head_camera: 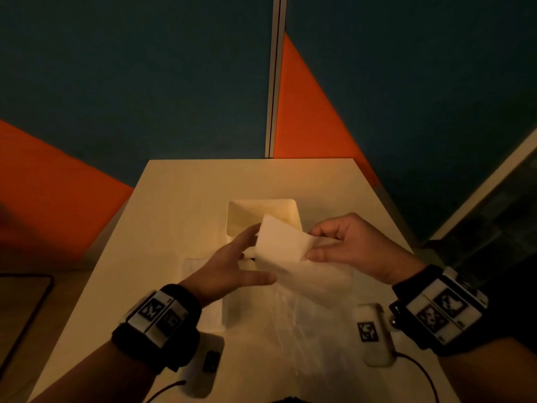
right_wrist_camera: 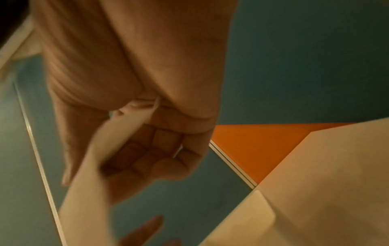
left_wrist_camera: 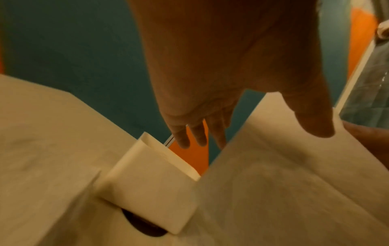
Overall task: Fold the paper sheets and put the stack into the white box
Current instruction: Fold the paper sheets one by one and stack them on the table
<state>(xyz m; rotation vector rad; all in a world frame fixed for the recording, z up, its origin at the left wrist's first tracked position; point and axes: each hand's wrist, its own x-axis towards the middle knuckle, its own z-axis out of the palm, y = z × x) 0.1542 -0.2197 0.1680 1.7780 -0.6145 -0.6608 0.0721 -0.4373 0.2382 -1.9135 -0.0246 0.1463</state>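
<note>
I hold a white paper sheet [head_camera: 279,242] in the air above the table, just in front of the white box [head_camera: 261,212]. My right hand [head_camera: 343,242] pinches its right edge between thumb and curled fingers, and the right wrist view shows the sheet [right_wrist_camera: 99,159] running across that hand [right_wrist_camera: 160,146]. My left hand [head_camera: 232,263] is open, fingers straight, with its fingertips against the sheet's left edge. In the left wrist view these straight fingers [left_wrist_camera: 183,138] reach out above the box [left_wrist_camera: 151,188], with the sheet [left_wrist_camera: 273,174] to their right. The sheet's lower part is blurred.
A pale folded stack [head_camera: 203,289] lies on the beige table [head_camera: 162,216] under my left wrist. Two white marker modules [head_camera: 374,333] [head_camera: 203,365] with cables sit near the front edge. Blue and orange wall panels [head_camera: 305,117] stand behind the table.
</note>
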